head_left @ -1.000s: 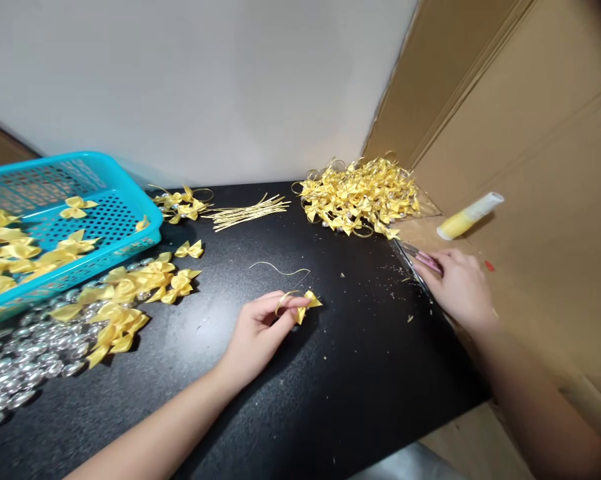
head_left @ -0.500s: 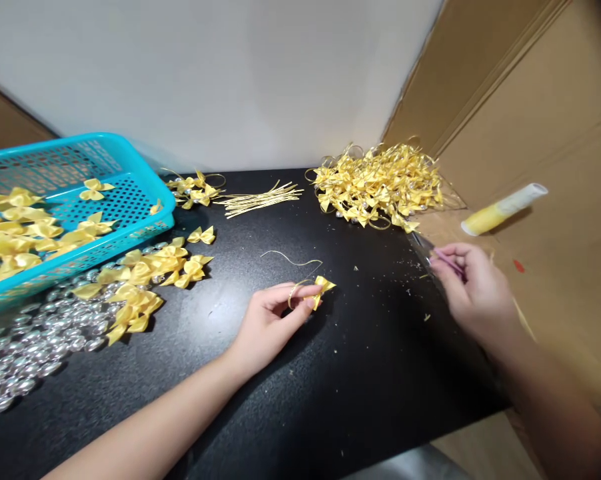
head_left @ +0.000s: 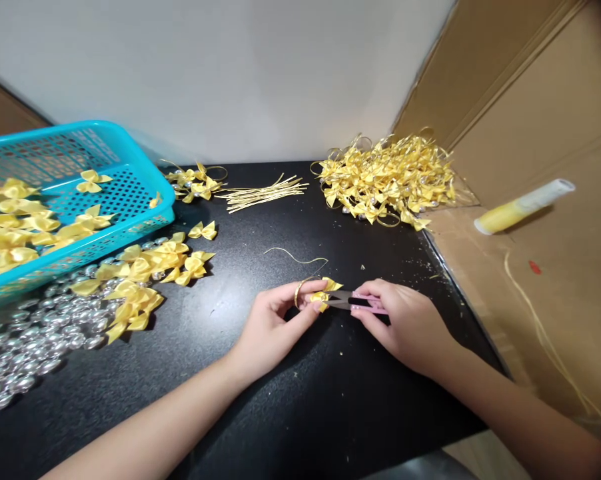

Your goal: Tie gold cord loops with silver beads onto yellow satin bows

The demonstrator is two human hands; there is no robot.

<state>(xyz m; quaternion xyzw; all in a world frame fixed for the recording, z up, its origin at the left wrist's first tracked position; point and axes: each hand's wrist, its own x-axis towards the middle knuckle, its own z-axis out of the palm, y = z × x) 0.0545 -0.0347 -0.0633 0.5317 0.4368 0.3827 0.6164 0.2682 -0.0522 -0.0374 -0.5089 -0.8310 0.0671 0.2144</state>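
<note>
Pinched between the thumb and fingers of my left hand is a yellow ribbon bow with a gold cord loop on it. A thin thread trails from the bow onto the black table. My right hand is closed around pink-handled thread snips. Their blades are apart and reach to the bow, right at my left fingertips. Whether the blades touch the thread I cannot tell.
At left, a turquoise basket holds yellow bows; silver beads and more bows lie before it. Gold cord pieces lie at the back. Finished-looking bows with loops are heaped back right, near a yellow-white tube on cardboard.
My right hand has swung left from the table's right edge, bringing the snips to the bow. My left hand keeps its pinch in nearly the same place.
</note>
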